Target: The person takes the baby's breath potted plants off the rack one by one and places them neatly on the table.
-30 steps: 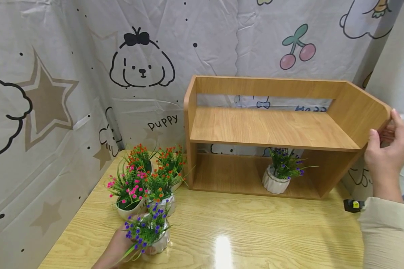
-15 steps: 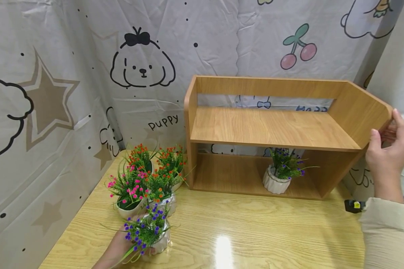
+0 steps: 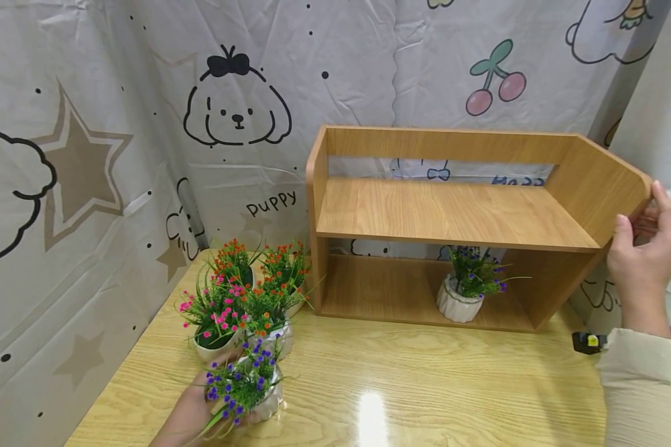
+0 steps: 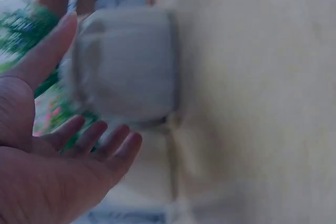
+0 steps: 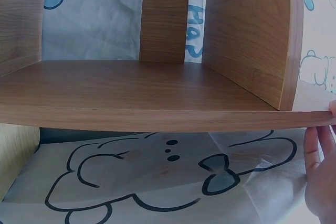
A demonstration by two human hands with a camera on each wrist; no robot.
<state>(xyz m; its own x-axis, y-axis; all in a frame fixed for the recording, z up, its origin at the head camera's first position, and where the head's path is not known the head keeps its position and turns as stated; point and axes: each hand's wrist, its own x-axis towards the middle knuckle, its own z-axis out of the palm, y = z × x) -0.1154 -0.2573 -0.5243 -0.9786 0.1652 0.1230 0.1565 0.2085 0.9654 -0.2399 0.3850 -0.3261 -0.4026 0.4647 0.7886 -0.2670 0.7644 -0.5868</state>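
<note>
A potted plant with purple flowers [image 3: 243, 382] stands at the front left of the table in the head view. My left hand [image 3: 187, 406] is right behind its leaves, which hide most of the fingers. In the left wrist view, the thumb and fingers of this hand [image 4: 47, 166] are spread on either side of a blurred white pot [image 4: 128, 66]; contact cannot be made out. My right hand [image 3: 648, 242] grips the front edge of the right side panel of a wooden shelf [image 3: 453, 214]. Its fingers [image 5: 312, 153] lie against the panel's outer face in the right wrist view.
Pink-flowered [image 3: 212, 323] and orange-flowered [image 3: 268, 298] potted plants crowd the table's left side. Another purple-flowered plant [image 3: 461, 298] stands on the shelf's lower level. A small black and yellow object [image 3: 587, 342] lies beside the right forearm. Printed curtains [image 3: 346, 68] enclose the table.
My left hand has drawn slightly left and loosened around the front purple-flowered plant's pot, which stays in place. The right hand keeps its grip on the shelf.
</note>
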